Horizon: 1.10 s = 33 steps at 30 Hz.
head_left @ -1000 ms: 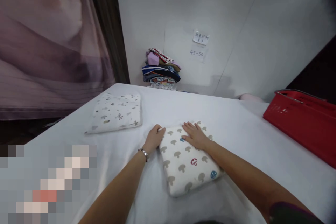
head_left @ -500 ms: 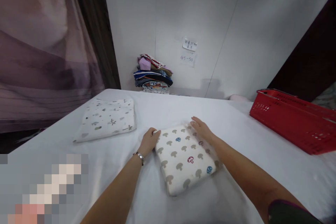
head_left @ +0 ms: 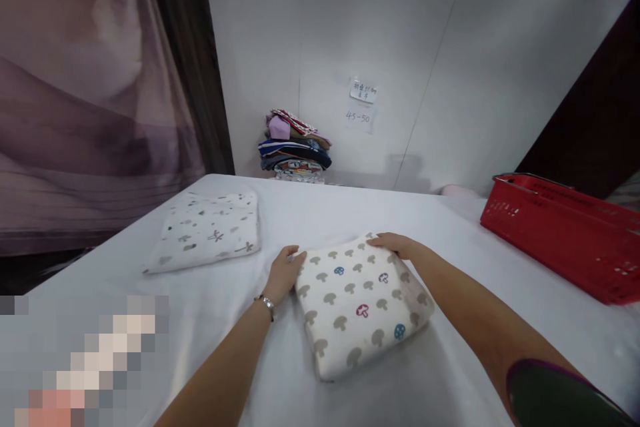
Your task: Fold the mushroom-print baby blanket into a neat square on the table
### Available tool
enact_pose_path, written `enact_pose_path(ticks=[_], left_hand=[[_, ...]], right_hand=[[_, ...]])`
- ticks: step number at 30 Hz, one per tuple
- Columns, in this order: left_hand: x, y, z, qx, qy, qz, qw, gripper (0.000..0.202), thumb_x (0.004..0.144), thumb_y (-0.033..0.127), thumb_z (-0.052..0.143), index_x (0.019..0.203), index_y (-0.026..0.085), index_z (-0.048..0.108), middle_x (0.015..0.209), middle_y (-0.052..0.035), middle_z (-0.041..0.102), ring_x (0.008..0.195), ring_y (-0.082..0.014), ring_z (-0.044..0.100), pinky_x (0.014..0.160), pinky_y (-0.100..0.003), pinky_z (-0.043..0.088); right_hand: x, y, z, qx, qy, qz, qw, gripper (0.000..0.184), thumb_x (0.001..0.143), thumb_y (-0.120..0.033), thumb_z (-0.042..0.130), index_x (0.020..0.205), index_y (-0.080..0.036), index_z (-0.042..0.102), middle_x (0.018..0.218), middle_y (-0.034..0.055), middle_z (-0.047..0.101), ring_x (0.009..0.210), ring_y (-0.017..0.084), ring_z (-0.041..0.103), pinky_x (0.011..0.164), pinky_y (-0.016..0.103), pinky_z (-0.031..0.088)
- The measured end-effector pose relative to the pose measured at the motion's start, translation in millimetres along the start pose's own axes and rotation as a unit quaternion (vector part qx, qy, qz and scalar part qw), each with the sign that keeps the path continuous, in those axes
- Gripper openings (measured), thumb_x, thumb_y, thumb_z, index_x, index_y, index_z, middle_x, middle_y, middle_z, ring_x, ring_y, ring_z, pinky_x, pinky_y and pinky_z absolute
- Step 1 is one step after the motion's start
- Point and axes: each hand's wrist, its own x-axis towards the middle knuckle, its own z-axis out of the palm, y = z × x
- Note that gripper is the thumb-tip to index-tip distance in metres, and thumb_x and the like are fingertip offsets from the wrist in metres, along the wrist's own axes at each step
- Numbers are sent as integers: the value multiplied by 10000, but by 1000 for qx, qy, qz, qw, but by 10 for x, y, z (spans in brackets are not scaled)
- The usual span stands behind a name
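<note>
A folded cream cloth [head_left: 350, 307] with grey, blue and red mushroom prints lies in front of me on the white-covered table. At its upper left corner, my left hand [head_left: 286, 271] has its thumb against the edge, with the other fingers curled beside it and partly hidden. My right hand [head_left: 396, 244] grips the far right edge of the same cloth, its fingertips on the upper corner. Along the right side, a layer of the cloth bulges out a little. To the left rests another folded white cloth [head_left: 205, 230] with small plant prints, touched by neither hand.
A red plastic basket [head_left: 560, 230] stands at the table's right. Behind the far edge rises a stack of folded fabrics [head_left: 295, 147] against the white wall. Paper signs [head_left: 359, 117] are stuck on that wall. A pinkish curtain [head_left: 90, 113] hangs at the left.
My right hand has moved from beside the mushroom cloth onto its upper right edge. That cloth's right side now spreads wider. My left hand has hardly moved.
</note>
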Motion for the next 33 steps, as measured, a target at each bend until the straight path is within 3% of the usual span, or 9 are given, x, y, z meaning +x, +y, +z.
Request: enact_pose_path(ticks=[4, 11, 16, 20, 23, 26, 28, 30, 33], left_hand=[[-15, 36, -19, -26, -5, -36, 999, 426, 684, 440, 616, 1012, 175, 557, 1136, -104, 578, 1032, -225, 540, 868, -341, 416], [-115, 228, -110, -159, -76, -181, 967, 579, 676, 402, 645, 1156, 152, 439, 1163, -147, 552, 946, -207, 587, 716, -290, 485], [-231, 394, -209, -197, -109, -168, 960, 526, 693, 292, 620, 1163, 140, 439, 1042, -121, 605, 868, -166, 606, 717, -259, 489], [-232, 791, -365, -183, -90, -68, 977, 560, 683, 239, 615, 1210, 173, 435, 1061, -102, 584, 851, -154, 598, 711, -266, 495], [-186, 1326, -522, -138, -65, 91, 984, 619, 668, 199, 618, 1250, 207, 406, 1177, -101, 536, 934, -168, 574, 768, -297, 496], [-205, 1886, -671, -53, -25, 284, 957, 731, 668, 183, 614, 1326, 250, 300, 1287, -90, 444, 988, -182, 555, 831, -354, 479], [-280, 2105, -732, 32, 11, 388, 921, 755, 682, 166, 595, 1351, 248, 255, 1336, -83, 391, 1081, -208, 505, 919, -396, 420], [-393, 2085, -744, 126, 29, 454, 882, 747, 702, 136, 553, 1367, 226, 225, 1371, -78, 352, 1180, -231, 423, 1000, -420, 337], [-601, 1567, -665, 270, 16, 474, 838, 712, 719, 78, 465, 1375, 192, 213, 1344, -91, 397, 1220, -236, 380, 1049, -444, 255]], right_hand=[[18, -22, -25, 130, -114, 85, 981, 428, 669, -464, 674, 959, -158, 603, 1036, 124, 645, 920, 233, 623, 792, 357, 520], [14, 1, 23, 192, -99, 39, 976, 392, 717, -383, 648, 1031, -165, 558, 1019, 115, 649, 925, 240, 623, 806, 383, 513], [-210, -182, -14, 203, -96, -47, 973, 536, 708, -284, 641, 1203, -186, 461, 1046, 112, 635, 898, 235, 628, 796, 378, 514], [-459, -498, -239, 168, -20, -123, 978, 689, 678, -204, 638, 1310, -197, 365, 1045, 99, 630, 894, 217, 619, 799, 356, 503], [-659, -835, -515, 131, 40, -237, 962, 728, 667, -219, 648, 1331, -211, 349, 1063, 78, 612, 906, 207, 604, 812, 361, 491], [-877, -1145, -760, 75, 108, -387, 913, 769, 649, -265, 682, 1337, -222, 340, 1073, 54, 584, 940, 194, 579, 829, 359, 475], [-1011, -1228, -828, 11, 154, -469, 869, 766, 665, -291, 677, 1344, -230, 329, 1087, 47, 562, 976, 193, 554, 837, 361, 462], [-1100, -1137, -777, -74, 211, -508, 832, 687, 701, -297, 644, 1325, -233, 363, 1115, 52, 545, 1026, 203, 520, 868, 373, 435], [-1095, -638, -474, -211, 258, -519, 787, 441, 747, -254, 564, 1184, -219, 515, 1132, 78, 541, 1082, 228, 473, 940, 401, 378]])
